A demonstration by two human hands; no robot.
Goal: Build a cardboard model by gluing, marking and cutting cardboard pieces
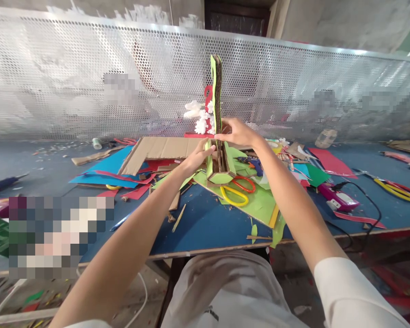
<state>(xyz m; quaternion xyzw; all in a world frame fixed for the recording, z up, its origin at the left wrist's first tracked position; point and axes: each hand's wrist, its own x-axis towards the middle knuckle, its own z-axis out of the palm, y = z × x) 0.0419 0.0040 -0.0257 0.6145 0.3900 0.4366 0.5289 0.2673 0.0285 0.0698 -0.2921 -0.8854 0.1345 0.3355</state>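
A light-green cardboard piece stands over the middle of the table. Its tall upright strip [217,95], with brown corrugated edges, rises from a small box-shaped base [220,176]. My left hand [198,158] grips the left wall of the base, thumb over the rim. My right hand [238,132] closes on the lower part of the strip from the right; some of its fingers are hidden behind. Just behind stands a red piece [208,93] with white fluffy shapes [201,125]. Scissors [235,197] with yellow and orange handles lie below the base on green paper.
Brown cardboard [167,148] and blue sheets [105,171] lie left of centre. A blue glue gun [255,165] rests right of the base. Farther right are a purple device [338,198] with a black cable and more scissors [396,187]. A perforated metal screen [150,82] borders the back.
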